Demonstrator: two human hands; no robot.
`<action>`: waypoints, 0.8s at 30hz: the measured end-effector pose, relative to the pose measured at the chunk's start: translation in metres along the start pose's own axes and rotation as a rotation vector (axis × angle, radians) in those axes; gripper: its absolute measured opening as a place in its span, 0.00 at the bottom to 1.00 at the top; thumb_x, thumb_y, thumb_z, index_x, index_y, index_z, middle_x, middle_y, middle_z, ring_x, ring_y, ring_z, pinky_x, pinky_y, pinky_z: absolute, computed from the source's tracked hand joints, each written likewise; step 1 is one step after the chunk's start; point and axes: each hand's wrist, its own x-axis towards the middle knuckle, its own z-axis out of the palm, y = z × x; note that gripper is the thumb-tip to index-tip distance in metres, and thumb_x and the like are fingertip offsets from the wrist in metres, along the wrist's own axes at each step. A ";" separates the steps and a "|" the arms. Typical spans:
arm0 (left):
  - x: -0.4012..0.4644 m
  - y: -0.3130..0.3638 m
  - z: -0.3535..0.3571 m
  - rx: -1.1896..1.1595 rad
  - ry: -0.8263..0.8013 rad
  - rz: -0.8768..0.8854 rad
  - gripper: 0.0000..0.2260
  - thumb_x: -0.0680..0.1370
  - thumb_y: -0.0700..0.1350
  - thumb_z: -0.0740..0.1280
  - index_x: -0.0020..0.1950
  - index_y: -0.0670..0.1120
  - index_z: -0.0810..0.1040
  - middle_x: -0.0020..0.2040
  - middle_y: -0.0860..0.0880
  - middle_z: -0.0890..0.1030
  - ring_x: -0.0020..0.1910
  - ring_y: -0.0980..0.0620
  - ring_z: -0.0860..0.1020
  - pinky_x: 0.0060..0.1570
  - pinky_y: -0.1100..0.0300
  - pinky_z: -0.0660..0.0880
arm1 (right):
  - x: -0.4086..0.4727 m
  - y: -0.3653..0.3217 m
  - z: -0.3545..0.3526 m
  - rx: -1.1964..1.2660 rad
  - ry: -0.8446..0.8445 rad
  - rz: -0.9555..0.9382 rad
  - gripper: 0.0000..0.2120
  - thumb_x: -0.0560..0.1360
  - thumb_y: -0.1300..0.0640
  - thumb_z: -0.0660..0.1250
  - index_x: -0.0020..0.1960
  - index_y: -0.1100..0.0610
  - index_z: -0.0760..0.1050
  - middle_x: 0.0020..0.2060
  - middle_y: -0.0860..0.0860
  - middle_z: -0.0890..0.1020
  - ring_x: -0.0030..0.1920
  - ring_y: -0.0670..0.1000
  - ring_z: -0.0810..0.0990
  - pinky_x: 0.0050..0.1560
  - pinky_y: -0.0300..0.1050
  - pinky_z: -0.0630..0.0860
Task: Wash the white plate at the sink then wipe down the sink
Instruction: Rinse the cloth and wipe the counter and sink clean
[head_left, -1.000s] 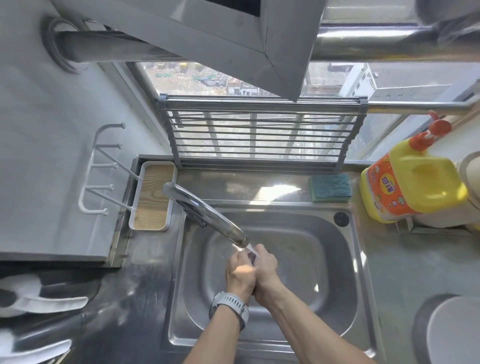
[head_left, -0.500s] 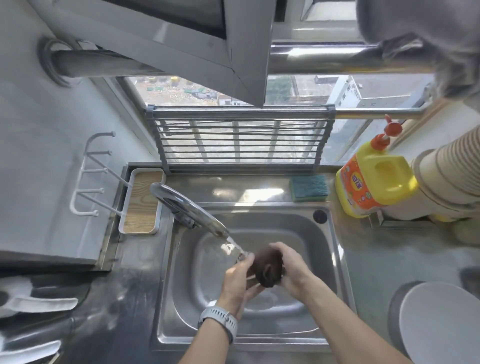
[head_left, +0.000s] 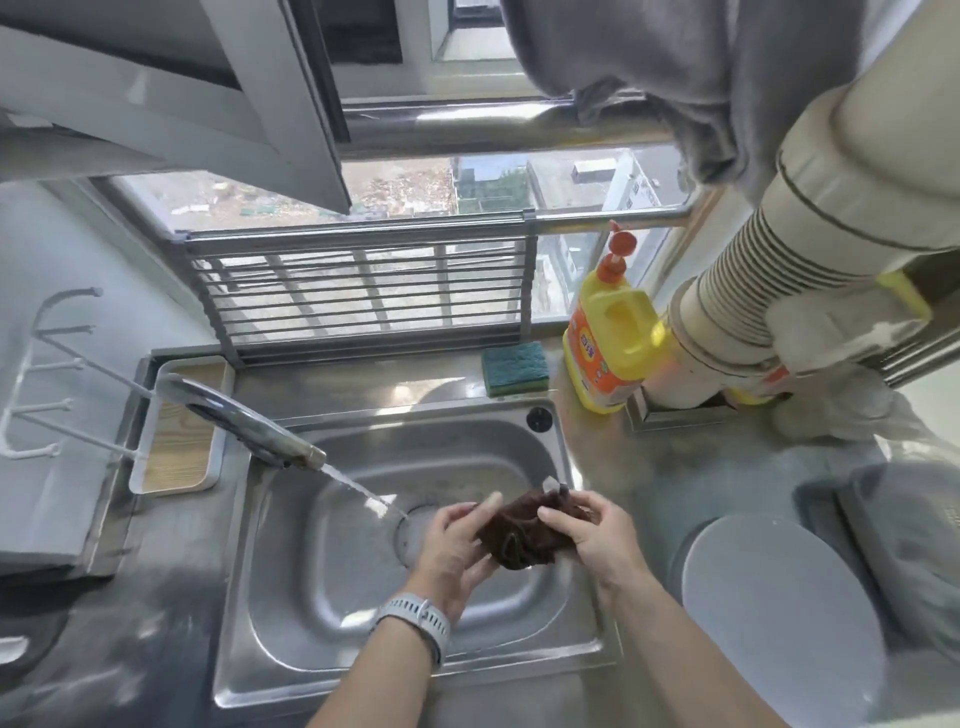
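While water runs from the faucet (head_left: 249, 423) into the steel sink (head_left: 415, 670), both hands hold a dark brown cloth (head_left: 524, 530) over the basin, just right of the drain (head_left: 415, 535), so that any drips fall into the basin and not on the counter. The left hand (head_left: 452, 551) cups the cloth from below and from the left, its fingers curled up against the bunched fabric. The right hand (head_left: 597, 535) pinches the cloth's right side between thumb and fingers. Bunched between two hands like this, the cloth looks ready to be wetted or wrung before wiping; the stream lands just left of it, at the drain's edge, not on the fabric.

Right of the sink, on the counter, the white plate (head_left: 779, 618) lies apart from the hands and outside the basin, which suggests it is set aside while the cloth is readied. Behind the sink, a green-and-yellow sponge (head_left: 514, 370) rests on the ledge, within reach, and the yellow dish-soap bottle (head_left: 608, 343) stands just to the sponge's right. Left of the sink, a small wood-lined tray (head_left: 179, 436) sits beneath the faucet's arm.
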 end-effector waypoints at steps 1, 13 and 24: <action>0.002 0.000 0.010 0.068 -0.003 0.041 0.20 0.73 0.37 0.77 0.62 0.40 0.76 0.57 0.36 0.84 0.52 0.40 0.86 0.44 0.53 0.83 | 0.003 -0.003 -0.014 -0.011 0.030 -0.021 0.17 0.65 0.65 0.80 0.52 0.59 0.82 0.45 0.57 0.88 0.49 0.56 0.87 0.53 0.50 0.83; 0.056 -0.028 0.117 1.293 0.095 1.012 0.15 0.78 0.42 0.70 0.64 0.47 0.79 0.60 0.45 0.79 0.58 0.45 0.79 0.61 0.52 0.77 | 0.039 -0.031 -0.176 -0.594 0.455 -0.245 0.20 0.71 0.49 0.75 0.62 0.50 0.77 0.57 0.50 0.82 0.58 0.54 0.81 0.60 0.53 0.76; 0.133 -0.028 0.131 1.942 -0.574 1.579 0.23 0.86 0.48 0.57 0.81 0.46 0.65 0.82 0.47 0.64 0.82 0.48 0.59 0.81 0.53 0.58 | -0.047 0.093 -0.279 -0.369 0.709 0.153 0.28 0.67 0.46 0.76 0.59 0.64 0.78 0.38 0.63 0.85 0.41 0.59 0.81 0.45 0.53 0.74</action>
